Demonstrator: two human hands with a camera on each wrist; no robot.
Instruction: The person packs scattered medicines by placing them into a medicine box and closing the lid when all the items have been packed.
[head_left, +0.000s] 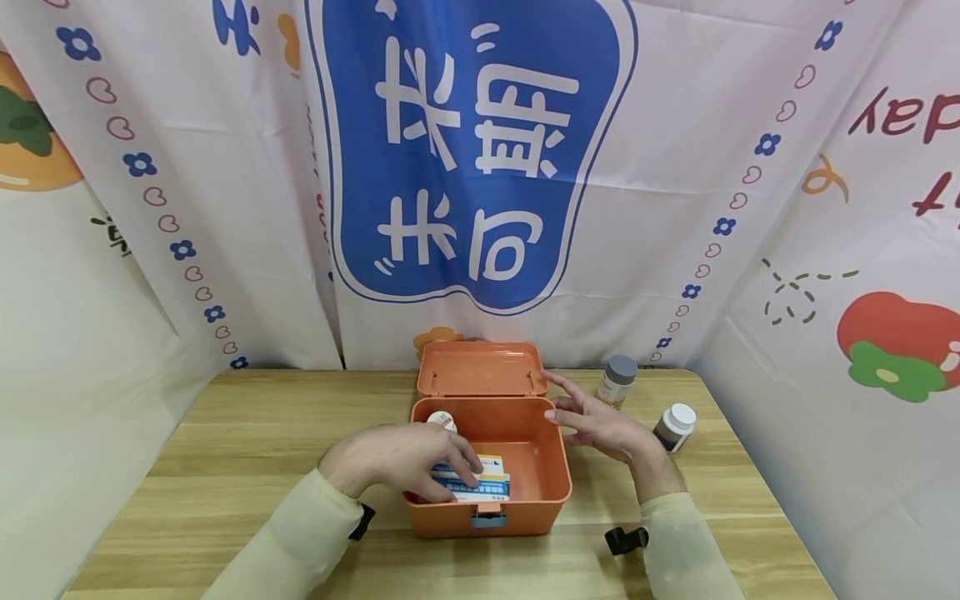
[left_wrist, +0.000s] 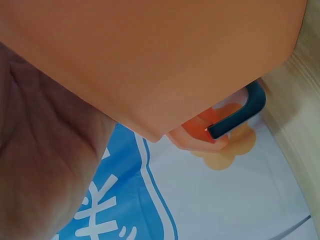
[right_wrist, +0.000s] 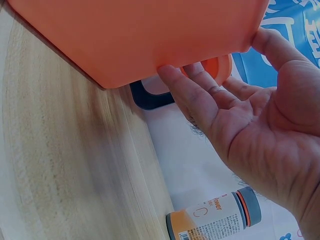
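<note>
An orange plastic box [head_left: 517, 518] stands on the table with its lid [head_left: 480, 368] raised at the back and a blue-grey latch [head_left: 489, 521] in front. Over its left wall reaches my left hand [head_left: 408, 457], fingertips and thumb resting on blue-and-white medicine cartons [head_left: 491, 486] inside. A small container with a white lid [head_left: 442, 419] sits behind that hand in the box. At the right back corner, my right hand [head_left: 603, 423] touches the box, thumb on the rim and fingers spread along its side and lid. The left wrist view hides the left fingers behind the box wall.
Right of the box stand a grey-capped bottle [head_left: 617, 381] at the back and a dark bottle with a white cap [head_left: 675, 427]. A dark handle [right_wrist: 150, 100] projects behind the box. Printed curtains [head_left: 225, 167] hang along the table's back and sides.
</note>
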